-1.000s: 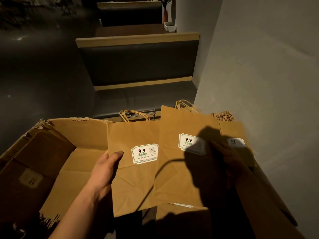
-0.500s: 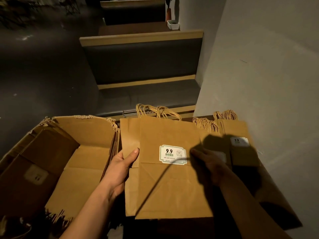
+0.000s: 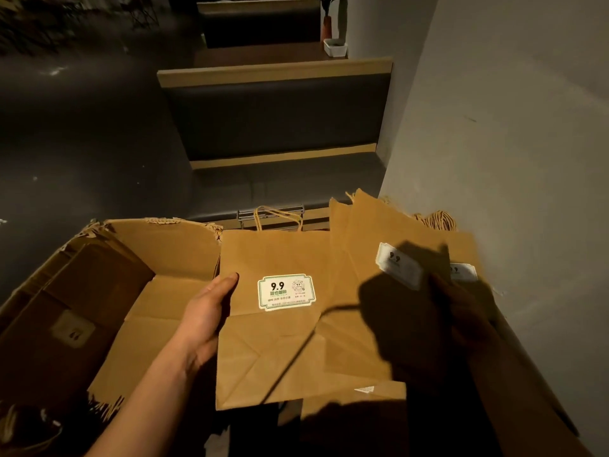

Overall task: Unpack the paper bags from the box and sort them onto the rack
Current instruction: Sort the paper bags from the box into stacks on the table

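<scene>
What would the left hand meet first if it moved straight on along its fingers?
The left hand points up and right along the front bag. Going on, its fingertips would probably slide over that bag's face towards the label, though depth is hard to judge.

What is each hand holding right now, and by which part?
The left hand grips the front paper bag by its left edge. The right hand, in deep shadow, holds the tilted bag near its label; its fingers cannot be made out.

Overall: dim, warm yellow cast.
Source: behind the viewer, from about 6 o'clock.
Shadow: right hand (image 3: 461, 311) nearly black; hard shadow across paper bags (image 3: 280, 351).
Brightest: label (image 3: 286, 292), mild glare.
Edges: wide-angle bending; 10 o'clock corner murky, grainy.
</scene>
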Action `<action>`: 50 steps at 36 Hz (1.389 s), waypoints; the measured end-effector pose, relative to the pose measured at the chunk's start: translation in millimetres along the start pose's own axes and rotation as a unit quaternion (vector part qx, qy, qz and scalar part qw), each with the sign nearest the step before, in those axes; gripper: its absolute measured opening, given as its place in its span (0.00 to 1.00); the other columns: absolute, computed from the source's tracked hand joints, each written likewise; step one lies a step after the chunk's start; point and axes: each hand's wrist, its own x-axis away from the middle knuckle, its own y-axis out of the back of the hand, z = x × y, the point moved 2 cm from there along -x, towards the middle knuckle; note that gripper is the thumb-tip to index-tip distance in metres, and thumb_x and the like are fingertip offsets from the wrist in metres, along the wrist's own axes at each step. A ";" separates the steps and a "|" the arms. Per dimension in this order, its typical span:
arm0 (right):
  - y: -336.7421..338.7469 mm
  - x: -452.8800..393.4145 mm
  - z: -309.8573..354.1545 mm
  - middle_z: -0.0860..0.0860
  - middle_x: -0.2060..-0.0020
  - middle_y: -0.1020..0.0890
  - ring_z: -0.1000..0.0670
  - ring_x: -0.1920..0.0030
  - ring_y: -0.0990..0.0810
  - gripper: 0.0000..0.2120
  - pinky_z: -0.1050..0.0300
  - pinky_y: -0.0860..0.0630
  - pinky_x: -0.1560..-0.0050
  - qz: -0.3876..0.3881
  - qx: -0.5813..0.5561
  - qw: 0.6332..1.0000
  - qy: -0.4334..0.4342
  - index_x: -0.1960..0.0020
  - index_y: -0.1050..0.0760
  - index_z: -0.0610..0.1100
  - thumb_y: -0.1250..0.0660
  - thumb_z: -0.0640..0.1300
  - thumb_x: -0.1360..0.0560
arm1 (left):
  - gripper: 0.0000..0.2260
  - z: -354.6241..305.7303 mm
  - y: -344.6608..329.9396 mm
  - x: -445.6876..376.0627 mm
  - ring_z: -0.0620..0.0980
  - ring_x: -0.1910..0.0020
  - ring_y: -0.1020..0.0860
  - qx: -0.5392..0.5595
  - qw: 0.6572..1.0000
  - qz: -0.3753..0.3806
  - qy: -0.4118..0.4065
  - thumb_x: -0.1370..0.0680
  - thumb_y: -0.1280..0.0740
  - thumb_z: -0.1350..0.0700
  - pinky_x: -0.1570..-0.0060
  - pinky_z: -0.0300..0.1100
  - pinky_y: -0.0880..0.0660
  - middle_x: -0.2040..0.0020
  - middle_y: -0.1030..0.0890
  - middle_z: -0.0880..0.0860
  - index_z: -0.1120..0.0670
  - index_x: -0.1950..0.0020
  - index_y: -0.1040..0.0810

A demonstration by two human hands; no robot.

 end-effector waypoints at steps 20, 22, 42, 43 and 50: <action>-48.7 5.4 -28.5 0.39 0.52 0.19 0.43 0.58 0.17 0.15 0.54 0.21 0.62 0.013 0.182 0.981 0.069 0.40 0.26 0.40 0.31 0.37 0.26 | 0.15 40.5 -34.9 -5.9 0.56 0.46 0.18 -0.207 0.970 0.123 0.005 0.26 0.28 0.62 0.45 0.49 0.23 0.46 0.16 0.57 0.58 0.40 0.22; -45.0 8.8 -24.5 0.39 0.50 0.18 0.42 0.55 0.16 0.17 0.50 0.20 0.58 0.027 0.195 0.977 0.078 0.39 0.26 0.42 0.30 0.39 0.27 | 0.14 45.3 -40.3 -7.3 0.54 0.46 0.17 -0.245 0.959 0.139 -0.007 0.26 0.29 0.66 0.45 0.47 0.23 0.46 0.15 0.56 0.58 0.40 0.21; 10.0 62.3 -75.7 0.38 0.59 0.22 0.39 0.62 0.23 0.10 0.49 0.25 0.63 0.043 0.230 0.960 0.154 0.45 0.25 0.37 0.31 0.35 0.26 | 0.15 113.6 -32.0 -13.6 0.48 0.51 0.16 -0.327 0.932 0.151 -0.042 0.30 0.25 0.67 0.52 0.38 0.22 0.50 0.14 0.51 0.56 0.45 0.18; 12.9 60.3 -82.5 0.41 0.58 0.21 0.43 0.62 0.23 0.11 0.53 0.25 0.63 0.030 0.230 0.963 0.139 0.46 0.23 0.40 0.31 0.35 0.28 | 0.16 116.3 -28.0 -15.1 0.49 0.50 0.17 -0.324 0.934 0.143 -0.038 0.31 0.24 0.67 0.49 0.41 0.22 0.50 0.14 0.52 0.56 0.45 0.18; 5.6 53.1 -91.7 0.47 0.60 0.22 0.49 0.60 0.23 0.14 0.56 0.25 0.60 -0.028 0.278 0.953 0.119 0.54 0.25 0.44 0.33 0.25 0.29 | 0.17 121.9 -20.7 -20.3 0.51 0.47 0.17 -0.309 0.942 0.123 -0.041 0.30 0.26 0.67 0.45 0.46 0.22 0.48 0.15 0.52 0.54 0.44 0.19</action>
